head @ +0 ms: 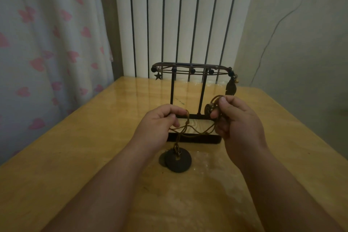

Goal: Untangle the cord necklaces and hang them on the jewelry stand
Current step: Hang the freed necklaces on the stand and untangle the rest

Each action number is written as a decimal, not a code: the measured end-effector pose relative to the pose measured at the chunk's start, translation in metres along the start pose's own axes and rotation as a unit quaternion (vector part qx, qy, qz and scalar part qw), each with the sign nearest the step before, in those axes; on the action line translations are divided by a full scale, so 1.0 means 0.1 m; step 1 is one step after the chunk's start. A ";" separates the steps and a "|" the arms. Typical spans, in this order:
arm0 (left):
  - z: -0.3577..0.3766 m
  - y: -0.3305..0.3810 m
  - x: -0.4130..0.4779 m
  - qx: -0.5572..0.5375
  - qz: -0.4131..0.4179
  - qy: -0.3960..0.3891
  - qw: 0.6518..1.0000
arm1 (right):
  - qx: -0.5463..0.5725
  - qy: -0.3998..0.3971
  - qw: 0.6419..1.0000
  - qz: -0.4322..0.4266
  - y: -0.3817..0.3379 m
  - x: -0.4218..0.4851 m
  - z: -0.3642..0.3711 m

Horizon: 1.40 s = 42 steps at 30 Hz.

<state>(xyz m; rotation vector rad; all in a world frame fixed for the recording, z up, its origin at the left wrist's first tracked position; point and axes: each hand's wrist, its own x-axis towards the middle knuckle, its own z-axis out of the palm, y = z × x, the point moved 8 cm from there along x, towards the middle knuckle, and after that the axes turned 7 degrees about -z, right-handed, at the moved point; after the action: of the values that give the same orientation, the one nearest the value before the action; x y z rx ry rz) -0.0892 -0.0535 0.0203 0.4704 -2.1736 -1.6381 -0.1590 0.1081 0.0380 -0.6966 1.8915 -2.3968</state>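
Observation:
A black metal jewelry stand [202, 94] rises at the middle of the wooden table, with a brown cord stretched along its top bar. A star charm [158, 76] hangs at its left end and a feather pendant [230, 87] at its right. In front of the stand my left hand [160, 124] pinches a tangled brown cord [195, 130]. My right hand [237, 118] grips a bunch of the same cords with a dark pendant [208, 109]. The cords sag between my hands. One strand drops to dark round disc pendants [178, 160] lying on the table.
The yellow wooden table [94, 156] ends against a white ribbed radiator [180, 15] behind the stand. A curtain with pink hearts [47, 34] hangs on the left. The stand's flat base [194, 138] lies just below my hands.

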 end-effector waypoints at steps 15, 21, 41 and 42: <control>-0.09 0.10 -0.01 -0.090 0.078 -0.032 0.992 | -0.063 0.058 0.996 -0.017 -0.02 0.03 -0.15; -0.18 0.11 -0.01 -0.102 0.107 0.019 0.989 | -0.040 0.074 0.996 -0.019 -0.02 0.05 -0.18; -0.10 0.11 -0.02 -0.071 0.105 0.003 0.992 | -0.228 -0.053 0.972 -0.010 0.14 0.05 0.04; -0.10 0.11 -0.02 -0.066 0.108 0.002 0.992 | -0.212 -0.075 0.974 -0.010 0.15 0.02 0.10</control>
<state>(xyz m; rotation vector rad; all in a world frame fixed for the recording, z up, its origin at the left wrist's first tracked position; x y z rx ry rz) -0.0829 -0.0578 0.0328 0.1931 -2.0180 -1.6435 -0.1615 0.0947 0.0270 -0.8869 2.3586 -1.8935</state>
